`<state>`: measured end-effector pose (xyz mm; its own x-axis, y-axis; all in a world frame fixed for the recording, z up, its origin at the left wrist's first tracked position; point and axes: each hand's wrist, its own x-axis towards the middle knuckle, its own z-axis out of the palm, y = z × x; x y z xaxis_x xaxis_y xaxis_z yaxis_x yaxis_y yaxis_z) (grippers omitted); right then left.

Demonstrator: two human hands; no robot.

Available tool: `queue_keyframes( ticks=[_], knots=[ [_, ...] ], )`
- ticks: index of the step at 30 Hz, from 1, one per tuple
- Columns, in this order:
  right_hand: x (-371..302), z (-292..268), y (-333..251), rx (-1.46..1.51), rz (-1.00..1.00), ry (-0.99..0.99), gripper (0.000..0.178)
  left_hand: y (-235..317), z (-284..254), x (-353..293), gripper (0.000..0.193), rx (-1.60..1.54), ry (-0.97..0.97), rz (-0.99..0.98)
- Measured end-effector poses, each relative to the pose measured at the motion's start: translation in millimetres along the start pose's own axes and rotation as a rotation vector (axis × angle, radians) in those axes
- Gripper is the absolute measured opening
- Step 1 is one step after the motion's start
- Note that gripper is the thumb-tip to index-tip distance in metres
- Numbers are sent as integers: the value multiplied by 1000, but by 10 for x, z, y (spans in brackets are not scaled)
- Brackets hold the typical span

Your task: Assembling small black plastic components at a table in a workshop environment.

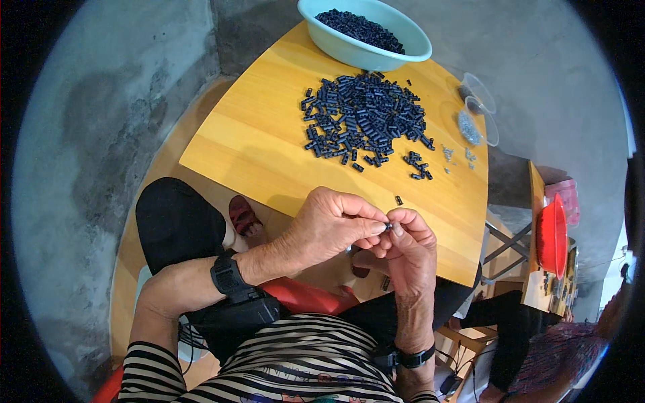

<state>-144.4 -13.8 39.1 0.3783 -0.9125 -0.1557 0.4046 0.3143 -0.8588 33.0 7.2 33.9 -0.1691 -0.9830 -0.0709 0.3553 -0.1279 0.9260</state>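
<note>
My left hand (336, 221) and my right hand (411, 252) meet above the table's near edge, fingertips pinched together. Between them is a small black plastic piece (388, 227), mostly covered by thumbs and fingers. Just beyond my fingers, a single black piece (399, 200) lies on the yellow wooden table (248, 134). A large heap of short black plastic pieces (366, 117) spreads across the table's middle. A smaller cluster of black pieces (418, 165) sits at its near right side, with tiny silvery parts (448, 154) to the right of that.
At the table's far end stands a light blue basin (366, 62) filled with black pieces. Clear plastic tubs (469, 127) with small parts stand along the right edge. Farther right, a red basin (552, 235) rests on another table, near a seated person (564, 356).
</note>
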Motion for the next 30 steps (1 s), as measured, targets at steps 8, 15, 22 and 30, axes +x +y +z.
queue_keyframes(
  ticks=[8, 15, 22, 30],
  knots=[
    [-14, -3, 26, -54, -35, 29, 16, 14, 18, -17, 15, -11, -8, 6],
    [-33, 34, 80, 49, -45, 8, 16, 79, -6, -35, 17, -84, -4, -53],
    [-27, 46, 83, -350, -386, 47, 9, 100, 12, -81, 26, -197, -39, -193],
    [35, -110, 154, -150, -304, -58, 16, 85, -8, -128, 29, -392, -104, -319]
  ],
)
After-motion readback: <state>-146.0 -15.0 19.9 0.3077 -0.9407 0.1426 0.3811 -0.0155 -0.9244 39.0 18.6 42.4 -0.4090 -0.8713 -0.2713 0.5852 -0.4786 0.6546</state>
